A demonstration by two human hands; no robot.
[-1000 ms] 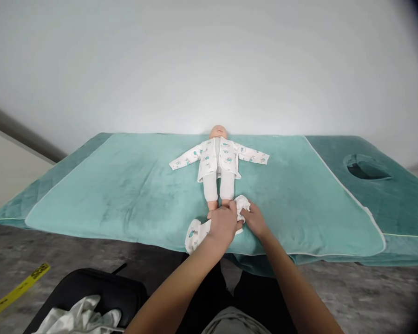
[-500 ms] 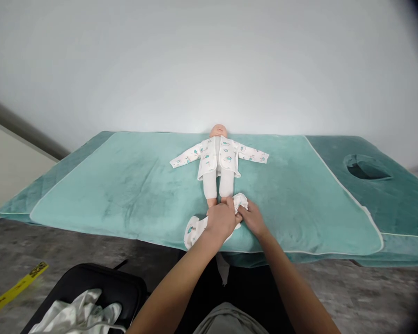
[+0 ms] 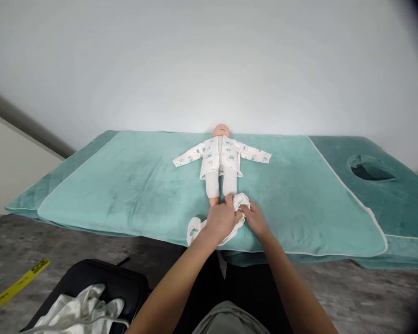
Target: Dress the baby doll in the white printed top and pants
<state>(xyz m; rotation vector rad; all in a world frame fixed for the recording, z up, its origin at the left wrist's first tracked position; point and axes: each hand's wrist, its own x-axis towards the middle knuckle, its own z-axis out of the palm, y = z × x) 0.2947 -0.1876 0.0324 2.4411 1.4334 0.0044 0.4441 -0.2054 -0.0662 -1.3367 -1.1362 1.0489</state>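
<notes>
A baby doll (image 3: 220, 160) lies on its back with its arms spread, wearing an open white jacket (image 3: 211, 160) with teal prints and white leggings (image 3: 212, 185). White printed baby pants (image 3: 194, 228) lie bunched by its feet, one leg stretched out to the left. My left hand (image 3: 223, 219) is closed on the pants at the doll's foot on the right, covering that foot. Beside it, my right hand (image 3: 256, 220) pinches the gathered leg of the pants, whose bunched end surrounds or sits next to the foot; I cannot tell which.
The doll lies on a teal padded bed (image 3: 153, 185) against a white wall (image 3: 209, 60). A face hole (image 3: 371, 170) opens at its right end. At lower left a black stool (image 3: 132, 285) bears a crumpled pale cloth (image 3: 80, 308). Yellow tape (image 3: 17, 287) marks the floor.
The view has shifted slightly. The bunched pants leg sits a little closer round the doll's right-side foot, and more of the pants shows beneath my hands. Both hands keep their grip.
</notes>
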